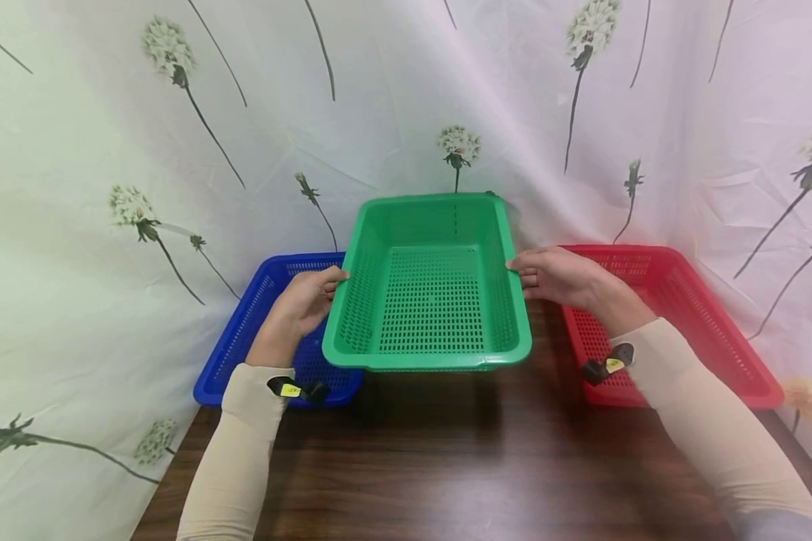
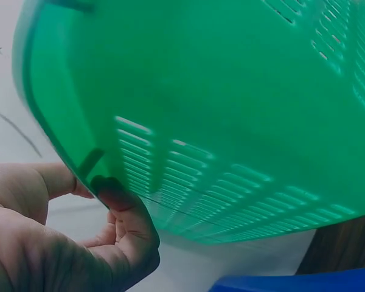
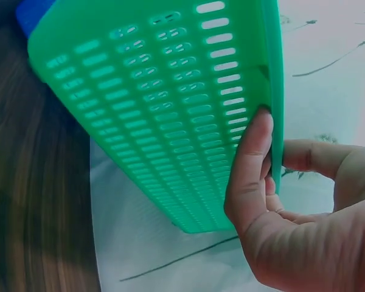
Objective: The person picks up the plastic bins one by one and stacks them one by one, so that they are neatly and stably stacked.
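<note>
A green plastic basket [image 1: 433, 300] with slotted sides and floor is held up above the table, its open top tilted toward the head camera. Nothing lies inside it. My left hand [image 1: 309, 299] pinches the rim on its left side, and my right hand [image 1: 562, 278] pinches the opposite rim. In the left wrist view, fingers [image 2: 131, 225] curl under the rim of the green basket [image 2: 201, 109]. The right wrist view has the thumb and fingers [image 3: 249, 176] on both sides of the rim.
To the left on the dark wooden table [image 1: 433, 466] stands a blue basket [image 1: 233, 353], partly behind my left arm. A red basket [image 1: 710, 330] stands on the right, partly behind my right arm. A white curtain [image 1: 392, 90] with dandelion prints hangs behind.
</note>
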`<state>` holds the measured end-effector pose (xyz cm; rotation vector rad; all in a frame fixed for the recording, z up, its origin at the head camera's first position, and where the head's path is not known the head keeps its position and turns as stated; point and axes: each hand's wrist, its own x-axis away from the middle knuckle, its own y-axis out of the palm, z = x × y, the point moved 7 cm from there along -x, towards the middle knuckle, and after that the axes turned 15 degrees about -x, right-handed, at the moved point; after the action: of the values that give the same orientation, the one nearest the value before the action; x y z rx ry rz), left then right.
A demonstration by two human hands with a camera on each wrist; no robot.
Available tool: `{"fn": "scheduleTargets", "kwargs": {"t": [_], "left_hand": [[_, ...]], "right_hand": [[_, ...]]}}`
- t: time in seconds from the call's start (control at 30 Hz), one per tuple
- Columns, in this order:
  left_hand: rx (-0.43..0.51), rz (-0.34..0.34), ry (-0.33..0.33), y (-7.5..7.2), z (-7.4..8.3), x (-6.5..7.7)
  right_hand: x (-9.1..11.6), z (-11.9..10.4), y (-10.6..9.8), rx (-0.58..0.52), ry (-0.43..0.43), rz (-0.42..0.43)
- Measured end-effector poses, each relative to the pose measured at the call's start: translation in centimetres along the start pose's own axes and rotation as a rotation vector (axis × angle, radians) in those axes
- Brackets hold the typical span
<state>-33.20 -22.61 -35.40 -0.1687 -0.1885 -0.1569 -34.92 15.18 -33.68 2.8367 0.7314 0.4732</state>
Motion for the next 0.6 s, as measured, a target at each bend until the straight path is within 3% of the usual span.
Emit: {"fn": "scheduleTargets", "kwargs": {"t": [0.6], "left_hand": [[0.049, 0.003, 0.000, -4.0, 0.9, 1.9]], "right_hand": [[-2.1, -0.6, 3.7, -0.077, -0.056, 0.019]]}}
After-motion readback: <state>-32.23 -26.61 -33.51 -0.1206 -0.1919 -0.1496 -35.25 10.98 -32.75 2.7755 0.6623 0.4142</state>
